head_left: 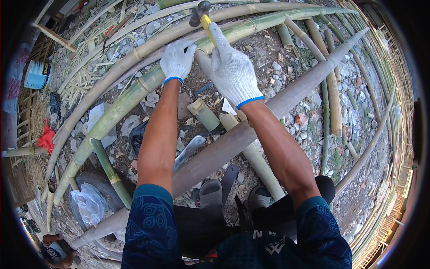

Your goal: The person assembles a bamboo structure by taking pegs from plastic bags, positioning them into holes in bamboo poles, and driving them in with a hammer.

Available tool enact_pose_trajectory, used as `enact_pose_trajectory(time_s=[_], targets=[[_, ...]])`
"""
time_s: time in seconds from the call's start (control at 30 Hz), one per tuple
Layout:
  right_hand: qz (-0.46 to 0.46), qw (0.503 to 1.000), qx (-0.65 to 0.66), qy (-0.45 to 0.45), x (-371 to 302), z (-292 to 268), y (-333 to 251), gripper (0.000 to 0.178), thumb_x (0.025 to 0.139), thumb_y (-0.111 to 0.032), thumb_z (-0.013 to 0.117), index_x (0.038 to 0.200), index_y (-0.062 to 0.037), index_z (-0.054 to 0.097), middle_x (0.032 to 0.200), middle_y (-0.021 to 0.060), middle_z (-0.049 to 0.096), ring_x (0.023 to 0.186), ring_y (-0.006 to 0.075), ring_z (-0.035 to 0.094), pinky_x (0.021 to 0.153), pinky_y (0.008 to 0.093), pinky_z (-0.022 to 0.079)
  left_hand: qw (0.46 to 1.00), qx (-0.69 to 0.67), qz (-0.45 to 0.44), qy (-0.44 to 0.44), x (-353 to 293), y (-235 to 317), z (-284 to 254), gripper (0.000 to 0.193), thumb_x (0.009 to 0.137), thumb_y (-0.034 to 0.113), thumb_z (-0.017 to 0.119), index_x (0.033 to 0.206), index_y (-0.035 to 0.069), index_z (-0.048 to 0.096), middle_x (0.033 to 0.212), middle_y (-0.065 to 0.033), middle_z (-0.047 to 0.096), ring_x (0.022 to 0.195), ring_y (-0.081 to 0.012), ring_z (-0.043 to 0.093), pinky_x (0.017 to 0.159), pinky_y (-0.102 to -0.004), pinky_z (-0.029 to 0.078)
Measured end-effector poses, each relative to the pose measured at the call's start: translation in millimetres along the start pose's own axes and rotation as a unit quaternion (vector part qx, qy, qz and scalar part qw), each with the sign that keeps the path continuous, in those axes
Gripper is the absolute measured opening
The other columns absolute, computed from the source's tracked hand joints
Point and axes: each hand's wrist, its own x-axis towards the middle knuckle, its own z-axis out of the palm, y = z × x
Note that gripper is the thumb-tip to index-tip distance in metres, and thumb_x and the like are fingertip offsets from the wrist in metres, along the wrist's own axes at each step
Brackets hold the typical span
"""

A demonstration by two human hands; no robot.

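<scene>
White knit gloves with blue cuffs cover both hands. My right hand (233,69) is closed around the yellow handle of a hammer (206,24), index finger lying along it. The hammer's dark metal head is raised just beyond a long green bamboo pole (148,80). On that pole rests my left hand (176,60), its fingers bent and drawn together; whatever they pinch is too small or hidden to make out. Between the hands, a shorter bamboo crosspiece (203,62) meets the green pole. Below the hands lies a cut bamboo piece (204,114).
A thick grey-brown pole (224,147) runs diagonally across, beneath my forearms. A machete-like blade (189,151) lies beside it. Rubble and bamboo strips (87,62) litter the ground. At left are a can (38,75), a red bag (46,138) and a clear plastic bag (89,204). Another person (58,251) is at lower left.
</scene>
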Motion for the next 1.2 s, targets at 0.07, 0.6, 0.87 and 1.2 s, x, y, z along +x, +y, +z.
enact_pose_trajectory(time_s=[0.07,0.6,0.87,1.2], targets=[[-0.007,0.999,0.015,0.042,-4.8,2.2,-1.4,0.061,0.104,-0.027,0.056,0.162,-0.0184,0.039,0.093,0.0297,0.073,0.089,0.048,0.072,0.082,0.0582,0.056,1.0,0.012,0.0,-0.027,1.9,-0.8,-2.7,0.034,0.097,0.04,0.066,0.112,0.014,0.081,0.12,-0.0092,0.077,0.113,-0.0344,0.07,0.096,-0.0445,0.054],[-0.001,1.0,-0.018,-0.024,14.6,5.2,-25.6,0.073,0.097,-0.011,0.06,0.165,-0.0132,0.032,0.09,0.029,0.073,0.086,0.0465,0.073,0.077,0.0571,0.056,0.999,-0.022,-0.046,0.006,7.4,-41.7,7.7,0.032,0.097,0.013,0.053,0.12,0.006,0.073,0.123,-0.0208,0.071,0.119,-0.0396,0.065,0.105,-0.049,0.05],[0.018,0.995,-0.076,-0.065,22.1,24.9,-9.6,0.073,0.099,-0.012,0.059,0.166,-0.0208,0.031,0.088,0.0275,0.073,0.08,0.0459,0.073,0.075,0.0565,0.058,0.996,-0.084,-0.017,0.001,11.3,-43.1,4.8,0.034,0.099,0.012,0.05,0.124,0.003,0.071,0.126,-0.0239,0.069,0.121,-0.0416,0.063,0.108,-0.0493,0.049],[0.026,0.996,-0.062,-0.065,20.1,16.2,-14.1,0.086,0.098,-0.038,0.067,0.167,-0.0135,0.022,0.09,0.0292,0.072,0.084,0.0502,0.071,0.08,0.0591,0.055,0.994,-0.102,-0.027,0.009,4.7,-48.2,2.2,0.035,0.1,0.013,0.049,0.126,0.0,0.069,0.128,-0.0267,0.067,0.125,-0.0442,0.061,0.11,-0.0503,0.047]])
